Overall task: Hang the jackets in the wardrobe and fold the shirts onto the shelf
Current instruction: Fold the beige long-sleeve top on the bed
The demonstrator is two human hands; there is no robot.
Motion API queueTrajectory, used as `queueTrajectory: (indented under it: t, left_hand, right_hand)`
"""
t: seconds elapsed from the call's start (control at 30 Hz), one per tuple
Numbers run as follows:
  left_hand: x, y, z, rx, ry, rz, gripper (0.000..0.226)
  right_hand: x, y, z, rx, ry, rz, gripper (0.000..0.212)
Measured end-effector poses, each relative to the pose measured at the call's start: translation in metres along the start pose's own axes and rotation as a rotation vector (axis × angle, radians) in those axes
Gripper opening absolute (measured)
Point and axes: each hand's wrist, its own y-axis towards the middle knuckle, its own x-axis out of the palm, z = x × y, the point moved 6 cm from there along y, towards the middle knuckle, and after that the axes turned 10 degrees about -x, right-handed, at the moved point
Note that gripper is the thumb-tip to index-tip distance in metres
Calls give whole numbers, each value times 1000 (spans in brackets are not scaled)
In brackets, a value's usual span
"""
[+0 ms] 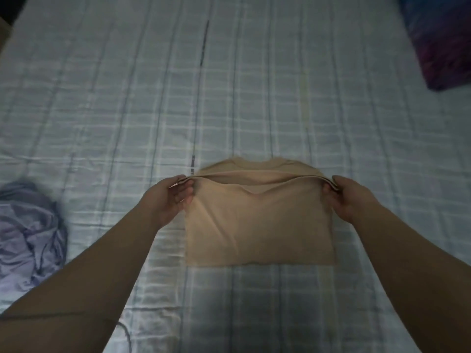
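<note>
The bed [102, 98] with its checked sheet served as the folding surface. A beige shirt [257, 225] lay flat on it near the person, already a compact rectangle, probably so the last fold would stay square. A crumpled lilac garment [28, 225] waited at the left edge, well apart. The left hand [170, 197] and right hand [349, 197] reached forward on outstretched arms, each grip pinched on an upper corner of the shirt, lifting that edge taut between them.
</note>
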Motion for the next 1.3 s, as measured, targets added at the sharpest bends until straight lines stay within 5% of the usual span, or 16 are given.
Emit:
queueTrajectory:
  t: [0.1,0.2,0.4,0.5,0.57,0.7,0.8,0.9,1.03,1.3]
  left_hand:
    - [17,28,17,12,26,-30,35]
    - [27,61,27,57,39,-54,18]
    - [35,112,31,71,-32,-17,32]
    - [37,124,27,110,-30,18,29]
    - [41,123,27,190,-16,41,27]
    - [48,114,19,423,220,104,68]
    - [62,100,9,700,829,246,70]
    - [97,98,-15,1027,1500,241,58]
    - [134,119,-39,969,1875,315,62]
    - [143,153,-47,917,1961,468,66]
  right_hand:
    - [7,36,-2,-80,-28,61,32]
    - [26,49,-12,-169,-48,-13,46]
    - [32,102,3,-226,-10,-31,39]
    - [36,117,18,-82,284,6,14]
    - [41,123,21,-106,242,-16,26]
    - [42,112,19,-385,-76,-117,62]
    - [43,95,16,-749,-700,-137,49]
    - [60,85,40,-1173,-1374,-344,47]
    - [80,85,64,-1112,-1844,-307,59]
    - [90,114,80,-1037,-1823,-274,66]
